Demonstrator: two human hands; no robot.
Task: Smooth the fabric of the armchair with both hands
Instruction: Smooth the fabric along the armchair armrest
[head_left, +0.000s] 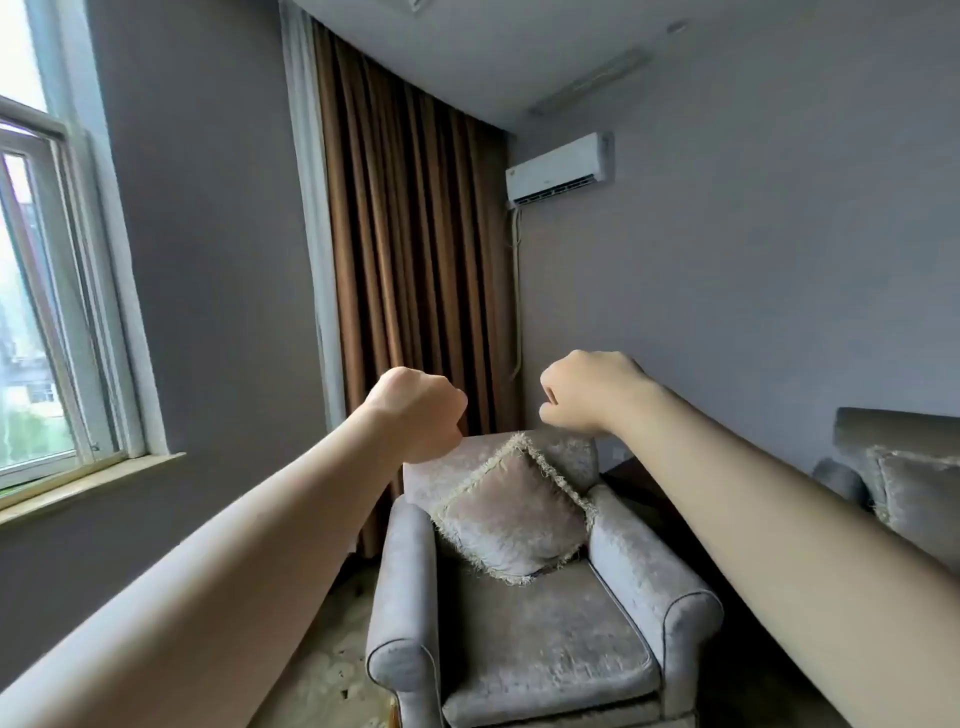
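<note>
Reaching out w/ both arms toward a grey velvet armchair (545, 623), a person is standing over the corner of a grey-walled room, between a window (47, 291) on the left and a brown curtain (410, 249) straight ahead. A wall air conditioner (560, 166) is hanging to the right of the curtain; a second grey seat w/ its own cushion (914, 493) is showing at the right edge.

The armchair is sitting low in the middle of the view, front toward the camera, w/ a fringed throw pillow (511, 512) leaning tilted on one corner against its backrest.

Both hands are hovering above the backrest's top edge, apart from each other. The left hand (415, 410) is curled into a fist, empty, and is overlapping the backrest's left corner in the view; contact can't be told. The right hand (587, 389) is likewise closed and holding nothing, w/ its knuckles just above the right corner.

Progress, as a judgement: smoothing is looking not yet started. Seat fabric is showing mottled, patchy nap, and neither palm is lying flat on the upholstery. Opening the hands, laying them on the fabric and stroking seat, back and arms all appear to be remaining, w/ the pillow prob. in the way.
</note>
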